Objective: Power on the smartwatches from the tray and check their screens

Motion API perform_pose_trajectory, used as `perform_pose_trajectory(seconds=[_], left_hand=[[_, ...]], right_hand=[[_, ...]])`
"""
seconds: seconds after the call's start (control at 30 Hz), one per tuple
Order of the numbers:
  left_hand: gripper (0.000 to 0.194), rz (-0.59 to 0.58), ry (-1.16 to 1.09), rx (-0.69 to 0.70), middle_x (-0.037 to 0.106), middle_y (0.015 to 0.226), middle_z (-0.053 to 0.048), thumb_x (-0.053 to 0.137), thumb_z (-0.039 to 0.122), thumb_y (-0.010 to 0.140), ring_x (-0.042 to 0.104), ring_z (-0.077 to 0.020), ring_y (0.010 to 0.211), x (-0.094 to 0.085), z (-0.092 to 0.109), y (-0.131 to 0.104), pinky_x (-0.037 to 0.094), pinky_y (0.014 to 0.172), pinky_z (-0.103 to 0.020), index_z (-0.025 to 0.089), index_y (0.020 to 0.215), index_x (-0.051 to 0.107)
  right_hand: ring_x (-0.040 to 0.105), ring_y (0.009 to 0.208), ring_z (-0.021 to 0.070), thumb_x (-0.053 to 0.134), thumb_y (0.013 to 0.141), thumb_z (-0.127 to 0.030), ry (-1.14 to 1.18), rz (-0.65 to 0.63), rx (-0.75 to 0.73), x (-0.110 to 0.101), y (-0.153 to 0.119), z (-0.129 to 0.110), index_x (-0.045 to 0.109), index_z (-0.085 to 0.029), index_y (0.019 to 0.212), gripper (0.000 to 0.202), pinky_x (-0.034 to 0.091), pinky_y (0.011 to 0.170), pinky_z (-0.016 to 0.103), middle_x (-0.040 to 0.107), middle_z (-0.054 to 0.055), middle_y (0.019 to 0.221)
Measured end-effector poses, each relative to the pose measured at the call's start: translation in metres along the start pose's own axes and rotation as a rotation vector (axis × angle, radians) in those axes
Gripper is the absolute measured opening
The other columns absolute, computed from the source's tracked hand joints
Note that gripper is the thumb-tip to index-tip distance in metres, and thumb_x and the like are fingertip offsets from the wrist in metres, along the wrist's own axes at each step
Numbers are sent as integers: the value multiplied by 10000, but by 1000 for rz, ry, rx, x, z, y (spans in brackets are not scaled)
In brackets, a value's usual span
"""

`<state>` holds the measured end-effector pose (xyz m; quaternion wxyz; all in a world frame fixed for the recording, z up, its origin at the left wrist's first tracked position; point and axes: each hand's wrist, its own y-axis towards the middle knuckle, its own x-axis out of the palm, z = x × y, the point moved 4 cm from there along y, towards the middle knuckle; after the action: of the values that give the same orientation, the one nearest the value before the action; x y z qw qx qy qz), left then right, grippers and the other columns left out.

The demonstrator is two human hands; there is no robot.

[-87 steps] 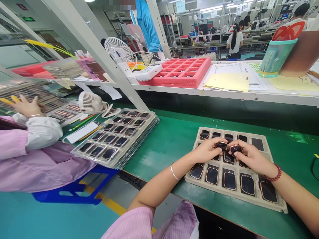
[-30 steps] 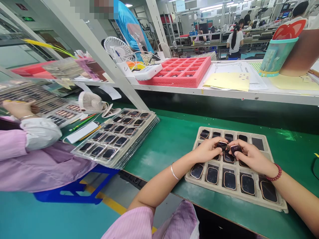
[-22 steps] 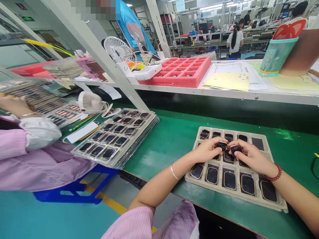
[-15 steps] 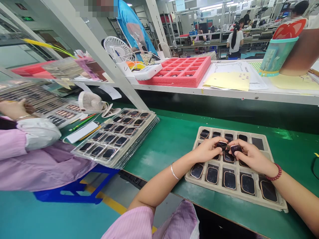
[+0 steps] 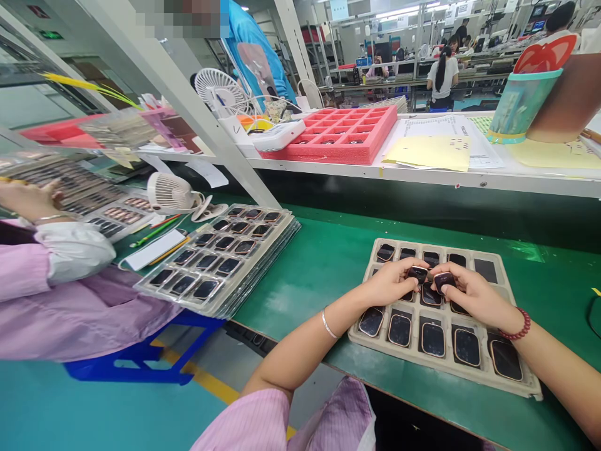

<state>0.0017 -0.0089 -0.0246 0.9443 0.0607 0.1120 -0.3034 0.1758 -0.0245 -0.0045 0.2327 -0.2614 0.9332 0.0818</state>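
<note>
Over the beige tray (image 5: 500, 292), one dark screen piece (image 5: 417, 274) is pinched between the thumb and fingers of the left hand (image 5: 392, 280), and a second piece (image 5: 444, 282) is gripped likewise by the right hand (image 5: 472, 294), just beside it. Beneath, gold-rimmed pieces (image 5: 432, 339) are seated in compartments. The tray is supported by the green table (image 5: 323, 300); leftward, stacked trays (image 5: 256, 255) are placed near a white fan (image 5: 169, 192).

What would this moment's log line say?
left hand: holding dark-faced piece; right hand: holding second piece; both: above beige tray
</note>
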Motion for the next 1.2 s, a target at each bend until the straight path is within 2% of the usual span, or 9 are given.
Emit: perform_pose_trajectory(seconds=[1.0, 1.2], left_hand=[[419, 4, 23, 8, 638, 1027, -82, 468, 109, 806, 630, -139, 788, 0, 3, -1, 512, 741, -289, 172, 1217, 515], [422, 1, 23, 3, 636, 1046, -87, 473, 125, 813, 639, -155, 822, 0, 2, 0, 516, 743, -296, 177, 1230, 504]], right_hand=[[603, 794, 197, 481, 877, -224, 86, -12, 22, -1, 0, 7, 537, -207, 1109, 239, 516, 666, 331, 653, 76, 1000], [559, 658, 160, 470, 896, -252, 108, -6, 53, -1, -1, 6, 530, -214, 1109, 225, 488, 579, 298, 657, 68, 963]])
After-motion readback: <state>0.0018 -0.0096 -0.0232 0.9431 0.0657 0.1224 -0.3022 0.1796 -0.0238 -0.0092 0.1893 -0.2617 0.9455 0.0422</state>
